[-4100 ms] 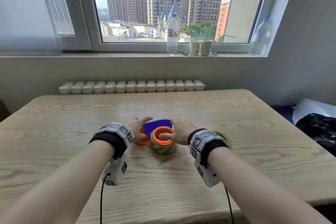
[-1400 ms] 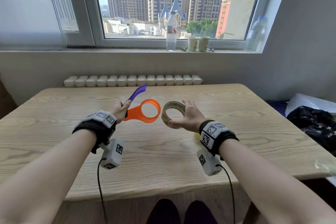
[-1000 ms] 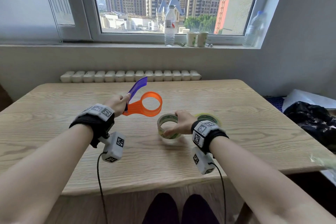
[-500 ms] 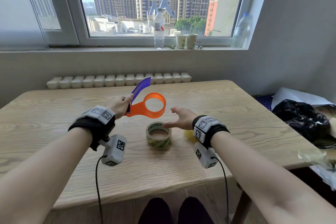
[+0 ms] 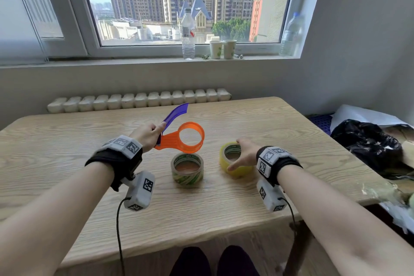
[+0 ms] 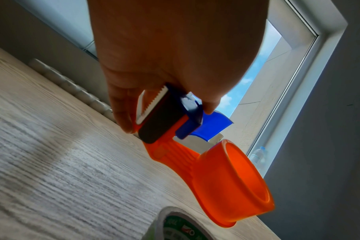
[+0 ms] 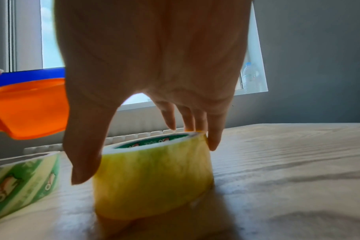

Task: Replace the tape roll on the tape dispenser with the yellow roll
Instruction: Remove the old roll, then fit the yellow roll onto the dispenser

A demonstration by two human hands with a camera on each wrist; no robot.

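Observation:
My left hand (image 5: pixel 156 129) pinches the grip end of the orange tape dispenser (image 5: pixel 179 139) and holds it above the table, its purple flap up and its hub ring bare. In the left wrist view the fingers (image 6: pixel 123 113) clamp the toothed cutter end of the dispenser (image 6: pixel 226 178). The yellow roll (image 5: pixel 224 160) stands flat on the wooden table (image 5: pixel 67 141). My right hand (image 5: pixel 235 154) spans it, thumb on the near side and fingertips on the far rim; the right wrist view shows the same grip on the roll (image 7: pixel 154 178). The green-printed roll (image 5: pixel 187 175) lies free between my hands.
A bottle (image 5: pixel 187 36) and two paper cups (image 5: pixel 223 49) stand on the windowsill, with another bottle (image 5: pixel 291 33) at its right end. A black bag (image 5: pixel 367 145) lies past the table's right edge. A white radiator (image 5: pixel 139 99) runs behind the table.
My right hand set the green-printed roll down on the table, let go, and moved right onto the yellow roll. My left hand has kept the bare dispenser raised.

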